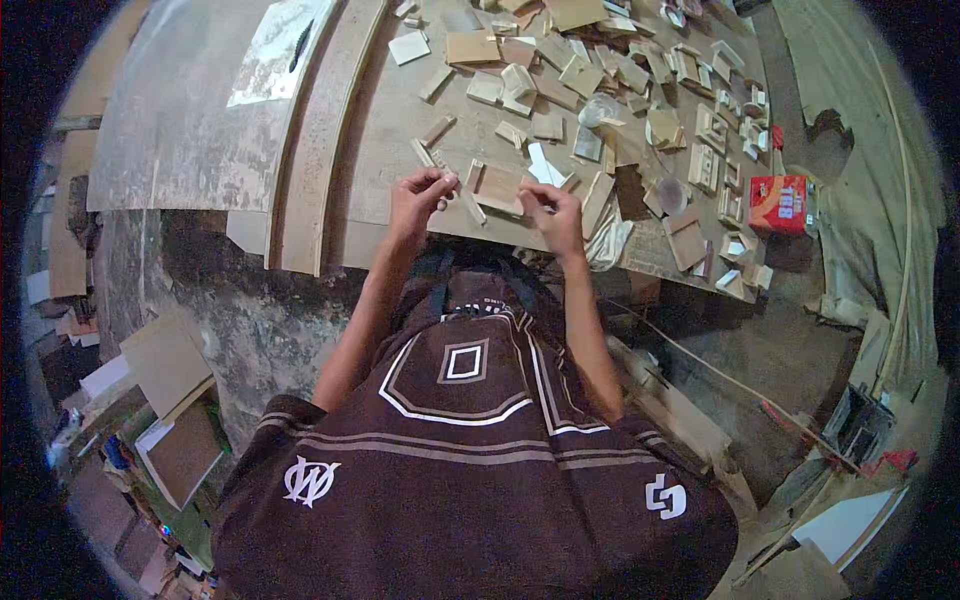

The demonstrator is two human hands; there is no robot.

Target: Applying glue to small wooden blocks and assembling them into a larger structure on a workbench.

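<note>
Both hands are raised over the near edge of the worktable [370,190]. My left hand [420,198] is closed in a pinch beside some narrow wooden strips [436,138]; whatever sits between its fingertips is too small to make out. A shallow rectangular wooden tray-like piece [497,187] with raised edges lies between the hands. At its right end is my right hand [553,212], thumb and fingers pressed together. I cannot tell whether they grip the tray's edge or something small. A white angular piece [543,165] lies just beyond those fingers.
Many small wood offcuts [480,48] cover the table's far side, with small assembled wooden pieces [705,165] along the right. A clear plastic cup [598,110] stands among them. A red box [783,205] is beside the table's right edge. Long boards [315,140] lie at left.
</note>
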